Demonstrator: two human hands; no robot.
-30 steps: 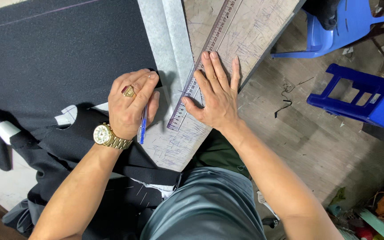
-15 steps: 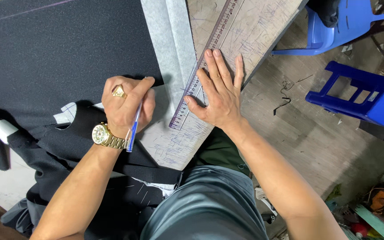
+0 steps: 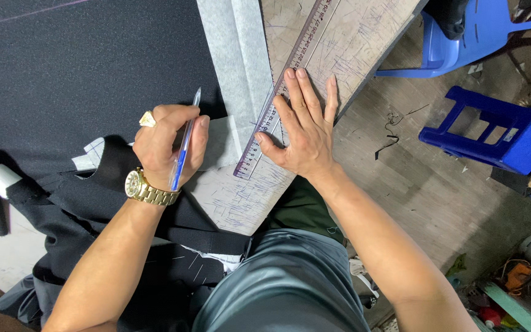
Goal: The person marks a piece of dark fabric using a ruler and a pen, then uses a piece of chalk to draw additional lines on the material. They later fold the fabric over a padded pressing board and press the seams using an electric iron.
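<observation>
Worn cutting table, upper centre: right hand pressed flat, fingers spread, on clear ruler. Left hand grips blue pen over black fabric.

We find a scratched, pen-marked worktable carrying black fabric, a pale interfacing strip and a clear ruler.

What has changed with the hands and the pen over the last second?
The left hand has turned the blue pen over: its tip pointed down toward the wrist, now it points up over the black fabric. The hand kept hold of it throughout. The right hand stays pressed flat on the ruler.
</observation>
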